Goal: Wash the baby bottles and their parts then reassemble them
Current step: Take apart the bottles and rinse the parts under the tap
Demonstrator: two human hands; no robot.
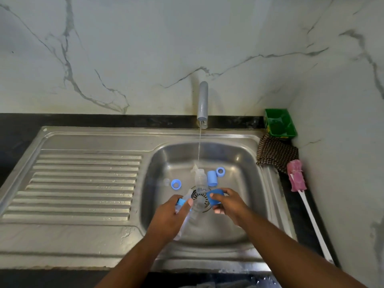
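On my feed, the left hand point(170, 218) was curled round a clear bottle point(185, 222), holding it tilted over the front of the sink basin point(239, 163), with the bottle's blue collar point(181, 202) showing past the thumb. The right hand point(228, 204) gripped a blue cap point(216, 197) between thumb and fingers, just beside the bottle's neck and above the drain strainer point(200, 201); I could not tell whether cap and bottle touched. The tap point(202, 102) was running, and a thin stream point(199, 146) fell into the basin. A second clear bottle point(200, 180) lay on the basin floor under that stream, its end reaching the strainer. Right of it stood another blue cap point(212, 178) with a blue ring point(220, 171) just beside it, and a second blue ring point(176, 183) lay to the left. Near that ring I made out a clear part, too blurred to name. On the counter to the right sat a green tub point(279, 124), a checked cloth point(276, 154) and a pink bottle brush point(296, 177).
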